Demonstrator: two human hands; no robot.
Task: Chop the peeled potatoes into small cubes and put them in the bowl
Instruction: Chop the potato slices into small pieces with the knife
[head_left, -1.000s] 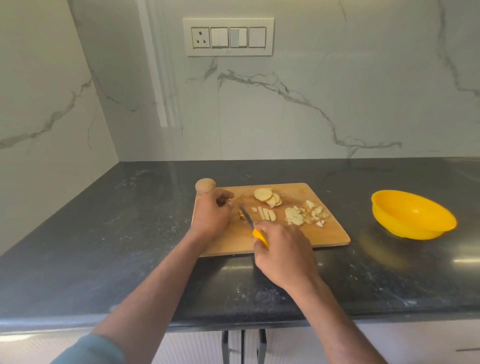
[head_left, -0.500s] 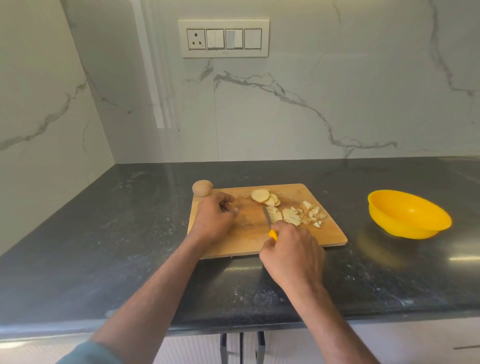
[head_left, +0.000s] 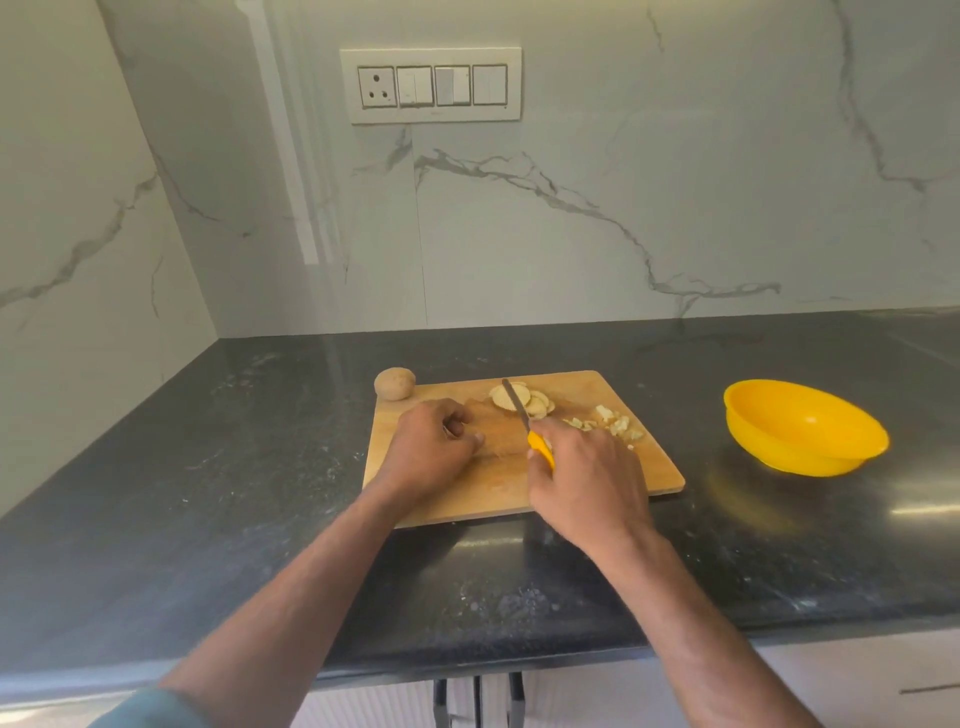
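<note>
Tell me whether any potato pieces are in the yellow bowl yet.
No: the yellow bowl shows only its bare inside, while the chopped pieces lie on the cutting board.

White veined marble walls (head_left: 623, 208), switch panel (head_left: 431, 85), dark speckled countertop (head_left: 234, 493), white cabinets (head_left: 857, 680) below.

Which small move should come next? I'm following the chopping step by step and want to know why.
Probably draw the round potato slices toward the board's middle. The right hand grips the yellow-handled knife, whose blade lies across those uncut slices at the far edge of the wooden chopping board, while the left hand rests curled on the board, and the yellow plastic bowl looks empty.
</note>
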